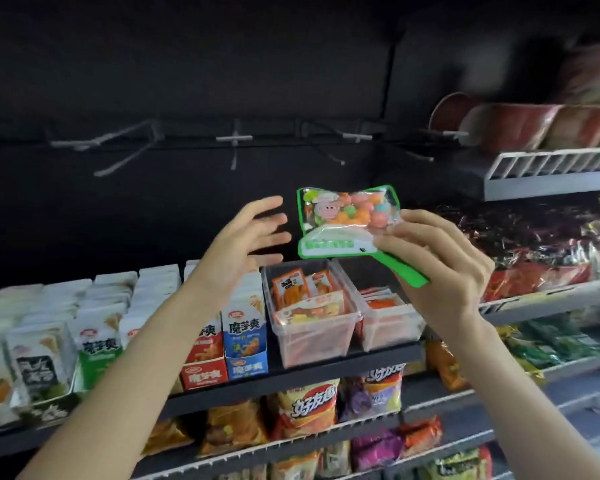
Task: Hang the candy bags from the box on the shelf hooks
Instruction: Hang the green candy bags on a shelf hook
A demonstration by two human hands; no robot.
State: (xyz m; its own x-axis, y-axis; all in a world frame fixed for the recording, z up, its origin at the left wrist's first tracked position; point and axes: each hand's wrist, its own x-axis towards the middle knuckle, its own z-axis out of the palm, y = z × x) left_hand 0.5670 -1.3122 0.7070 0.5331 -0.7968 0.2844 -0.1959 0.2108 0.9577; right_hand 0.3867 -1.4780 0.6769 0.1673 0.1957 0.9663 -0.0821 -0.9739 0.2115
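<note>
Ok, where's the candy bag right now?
Centre of the head view: candy bag pinched by the right hand, below the empty hooks, above the clear bins.

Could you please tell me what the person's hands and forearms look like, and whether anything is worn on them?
Both the left hand and the right hand are bare: no gloves, rings, watch or bracelets show. The forearms are uncovered too, with no sleeve in view.

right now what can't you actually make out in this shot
- Head view: the candy bag header's hang hole, partly covered by the right hand fingers.
- Hooks on the dark back wall: smeared by motion blur, so their tips are unclear.
- Red bowls top right: blurred, labels unreadable.
- The supply box: not in the frame.
- Left hand: open, touching nothing.
</note>
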